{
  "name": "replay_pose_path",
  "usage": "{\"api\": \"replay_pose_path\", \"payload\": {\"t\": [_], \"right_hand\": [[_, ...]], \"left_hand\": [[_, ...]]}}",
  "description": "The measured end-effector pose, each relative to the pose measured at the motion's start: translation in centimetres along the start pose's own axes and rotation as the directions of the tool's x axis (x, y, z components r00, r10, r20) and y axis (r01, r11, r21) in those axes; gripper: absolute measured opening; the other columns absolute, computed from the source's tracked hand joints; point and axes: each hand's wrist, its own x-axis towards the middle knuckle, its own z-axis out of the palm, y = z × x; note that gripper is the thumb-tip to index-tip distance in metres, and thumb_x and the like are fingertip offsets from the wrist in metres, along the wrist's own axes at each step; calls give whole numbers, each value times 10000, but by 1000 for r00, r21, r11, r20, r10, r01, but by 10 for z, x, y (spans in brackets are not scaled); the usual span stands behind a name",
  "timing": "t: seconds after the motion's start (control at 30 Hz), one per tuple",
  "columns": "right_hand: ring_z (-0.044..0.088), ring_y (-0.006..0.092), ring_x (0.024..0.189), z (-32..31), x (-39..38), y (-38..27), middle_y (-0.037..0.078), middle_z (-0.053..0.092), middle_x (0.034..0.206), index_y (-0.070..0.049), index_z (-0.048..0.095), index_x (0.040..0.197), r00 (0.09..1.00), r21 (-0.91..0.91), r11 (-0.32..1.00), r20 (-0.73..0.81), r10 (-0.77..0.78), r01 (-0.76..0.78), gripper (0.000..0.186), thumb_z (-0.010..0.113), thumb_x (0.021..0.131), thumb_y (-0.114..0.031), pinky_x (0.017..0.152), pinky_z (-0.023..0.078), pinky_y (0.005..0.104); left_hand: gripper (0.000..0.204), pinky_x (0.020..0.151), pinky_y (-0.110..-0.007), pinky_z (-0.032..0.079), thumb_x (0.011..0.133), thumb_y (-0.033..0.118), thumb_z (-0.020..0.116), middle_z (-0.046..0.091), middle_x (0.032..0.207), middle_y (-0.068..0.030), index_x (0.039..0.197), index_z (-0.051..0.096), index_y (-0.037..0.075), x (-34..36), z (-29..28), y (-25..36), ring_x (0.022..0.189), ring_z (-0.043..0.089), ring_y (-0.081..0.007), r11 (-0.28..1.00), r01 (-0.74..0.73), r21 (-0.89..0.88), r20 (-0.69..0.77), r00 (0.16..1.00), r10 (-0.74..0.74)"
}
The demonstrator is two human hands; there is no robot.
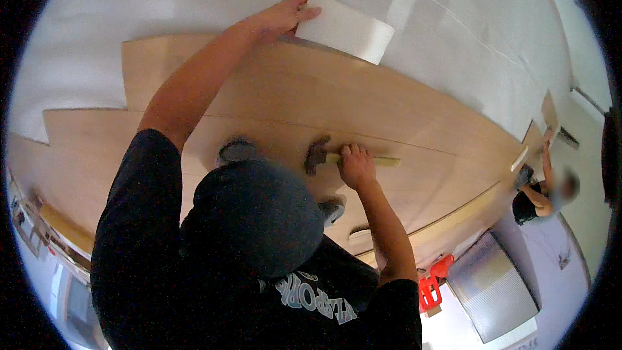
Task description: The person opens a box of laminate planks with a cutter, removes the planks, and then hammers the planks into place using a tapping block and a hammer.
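My left hand reaches out to the far side and grips the near-left end of a white rectangular block. The block lies along the far edge of the wood-look floor planks, over the pale underlay. Closer to me, my right hand is closed around the pale yellow handle of a hammer. Its dark head points left, low over the planks or resting on them; I cannot tell which. The hammer and the block are well apart.
Pale grey underlay spreads beyond the stepped plank edge. My dark-clad knee and shoes are on the planks. At far right another person handles flooring. Something red and a ribbed panel stand at lower right.
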Motion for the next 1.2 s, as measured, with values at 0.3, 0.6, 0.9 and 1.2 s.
{"api": "replay_pose_path", "payload": {"t": [0.3, 0.6, 0.9, 1.2], "right_hand": [[610, 373, 1100, -11, 22, 1, 171, 633, 1157, -68, 593, 1168, 996, 11, 997, 60, -71, 70, 410, 704, 863, -319, 943, 477, 505], [661, 341, 997, -212, 83, 33, 120, 656, 1137, -154, 574, 1289, 980, -220, 961, -71, -184, 164, 442, 690, 895, -315, 836, 545, 470], [686, 409, 983, -357, 165, 37, 195, 706, 1049, -52, 557, 1324, 836, -318, 884, -533, 133, -343, 376, 521, 1027, -280, 796, 561, 503], [689, 382, 992, -393, 185, 11, 208, 704, 1065, -75, 574, 1287, 946, -546, 816, -324, 0, -187, 330, 535, 1017, -262, 812, 562, 501]], "left_hand": [[555, 736, -356, 525, 1010, 387, 632, 582, 1226, -66, 1427, 404, 100, 37, -27, -36, 943, 580, -170, 982, -14, -189, 191, 980, 51], [588, 797, -400, 491, 980, 353, 678, 566, 1233, -78, 1416, 410, 64, 56, -48, -57, 1018, 548, -205, 988, -103, -114, 208, 970, 125], [853, 951, -433, 511, 935, 473, 697, 538, 1422, -161, 1535, 300, 14, 27, -25, -14, 1200, 579, -275, 1000, 0, 23, 135, 991, -3], [816, 1147, -416, 397, 1008, 375, 632, 415, 1534, -209, 1585, 192, 2, 5, -32, 3, 1355, 480, -305, 981, -136, 141, 170, 979, 111]]}}
